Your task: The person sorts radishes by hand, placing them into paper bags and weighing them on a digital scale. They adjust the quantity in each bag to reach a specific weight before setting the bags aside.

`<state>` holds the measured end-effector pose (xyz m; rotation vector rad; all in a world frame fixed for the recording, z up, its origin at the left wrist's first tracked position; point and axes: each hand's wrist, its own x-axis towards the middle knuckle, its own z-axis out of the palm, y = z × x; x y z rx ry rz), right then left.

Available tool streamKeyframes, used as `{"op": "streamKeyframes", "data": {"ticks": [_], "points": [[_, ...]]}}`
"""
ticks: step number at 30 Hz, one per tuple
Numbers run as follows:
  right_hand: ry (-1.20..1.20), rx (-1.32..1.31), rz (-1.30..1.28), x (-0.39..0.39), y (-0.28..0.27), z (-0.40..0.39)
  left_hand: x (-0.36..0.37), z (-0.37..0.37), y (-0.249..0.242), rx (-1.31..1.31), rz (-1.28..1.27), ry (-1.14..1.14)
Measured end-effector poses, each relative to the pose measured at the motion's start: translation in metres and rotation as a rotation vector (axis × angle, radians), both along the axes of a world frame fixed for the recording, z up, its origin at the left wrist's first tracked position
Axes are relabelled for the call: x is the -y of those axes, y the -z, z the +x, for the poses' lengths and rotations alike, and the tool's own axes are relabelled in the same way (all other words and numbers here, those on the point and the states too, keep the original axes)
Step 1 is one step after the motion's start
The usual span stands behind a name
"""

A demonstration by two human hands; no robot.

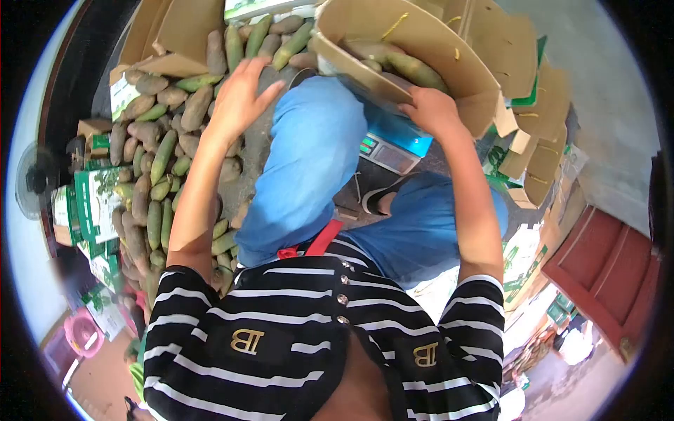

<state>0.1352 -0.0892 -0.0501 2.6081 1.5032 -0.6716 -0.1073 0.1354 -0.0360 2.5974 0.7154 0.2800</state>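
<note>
My left hand (243, 95) is over the edge of a large pile of long green and brown cucumber-shaped produce (163, 154). Its fingers are stretched and the thumb stands apart, with nothing held. A tall cardboard box (404, 35) stands beyond my knees, its flaps up, with several of the same long pieces (418, 70) inside. At the box's near wall is my right hand (430, 111), fingers bent over the rim and thumb on the outside. Under the box sits a digital scale (390, 153) with a blue platform; its readout is too small to read.
More cardboard boxes (544, 151) stand open at the right, with yellow cord handles. Another box (184, 42) is at the upper left, and green and white cartons (98, 203) line the left side. A red wooden panel (604, 270) is at the far right, a pink basin (83, 331) lower left.
</note>
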Motion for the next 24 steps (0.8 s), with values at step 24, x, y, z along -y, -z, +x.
{"op": "streamKeyframes", "data": {"ticks": [24], "points": [[-0.059,-0.048,0.104,-0.001,-0.013,-0.009,0.009,-0.343,0.19,-1.141,0.268,-0.53]]}}
